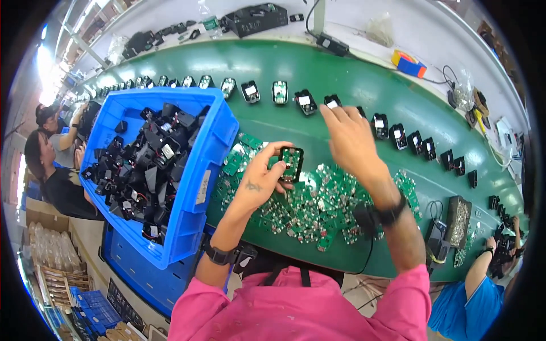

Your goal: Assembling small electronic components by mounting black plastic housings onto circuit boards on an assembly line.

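My left hand (pixel 259 179) is closed around a small black plastic housing (pixel 300 165) with a green circuit board (pixel 291 159) inside, its thumb lying on the board. Farther away and to the right, my right hand (pixel 352 139) reaches over a long row of similar housings. Its fingertips overlap the near edge of a black housing with a white label (pixel 332 100); whether they grip it cannot be made out. Beneath both hands spreads a loose heap of green circuit boards (pixel 318 204) on the green table (pixel 261 122).
At left stands a tilted blue crate (pixel 227 122) full of black housings with wires. Along the back shelf are a black box (pixel 256 20), a plastic bottle (pixel 209 23) and a tape roll (pixel 408 63). Co-workers sit left (pixel 54 176) and right (pixel 472 301).
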### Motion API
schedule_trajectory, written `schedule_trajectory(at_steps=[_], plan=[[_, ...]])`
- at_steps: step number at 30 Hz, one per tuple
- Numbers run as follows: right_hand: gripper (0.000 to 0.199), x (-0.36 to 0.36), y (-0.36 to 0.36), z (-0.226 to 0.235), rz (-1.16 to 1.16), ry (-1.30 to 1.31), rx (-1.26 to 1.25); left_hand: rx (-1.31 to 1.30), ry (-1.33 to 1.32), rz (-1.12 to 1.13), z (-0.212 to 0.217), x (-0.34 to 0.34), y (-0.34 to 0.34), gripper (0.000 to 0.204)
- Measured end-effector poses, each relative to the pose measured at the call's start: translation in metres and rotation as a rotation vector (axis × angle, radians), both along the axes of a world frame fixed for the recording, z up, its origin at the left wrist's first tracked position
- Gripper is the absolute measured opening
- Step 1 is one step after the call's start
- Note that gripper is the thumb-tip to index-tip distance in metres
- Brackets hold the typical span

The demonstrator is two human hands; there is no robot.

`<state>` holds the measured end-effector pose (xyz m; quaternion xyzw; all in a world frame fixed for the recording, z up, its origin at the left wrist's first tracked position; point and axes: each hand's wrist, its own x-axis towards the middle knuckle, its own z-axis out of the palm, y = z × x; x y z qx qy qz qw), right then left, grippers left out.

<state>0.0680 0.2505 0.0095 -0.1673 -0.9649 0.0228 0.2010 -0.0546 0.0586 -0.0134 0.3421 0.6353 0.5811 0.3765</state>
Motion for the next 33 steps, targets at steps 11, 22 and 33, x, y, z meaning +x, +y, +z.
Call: schedule_trajectory(at_steps=[11, 22, 33], plan=[[0.063, -0.086, 0.085, -0.012, 0.016, -0.274, -0.041, -0.071, 0.275, 0.165, -0.024, -0.058, 0.092, 0.035], [0.079, 0.061, 0.043, 0.036, 0.044, -0.157, -0.402, -0.225, 0.478, 0.219, -0.053, -0.078, 0.192, 0.05], [0.089, 0.095, -0.104, 0.018, 0.334, 0.103, -0.644, 0.239, -0.444, -0.076, -0.021, 0.092, -0.056, 0.061]])
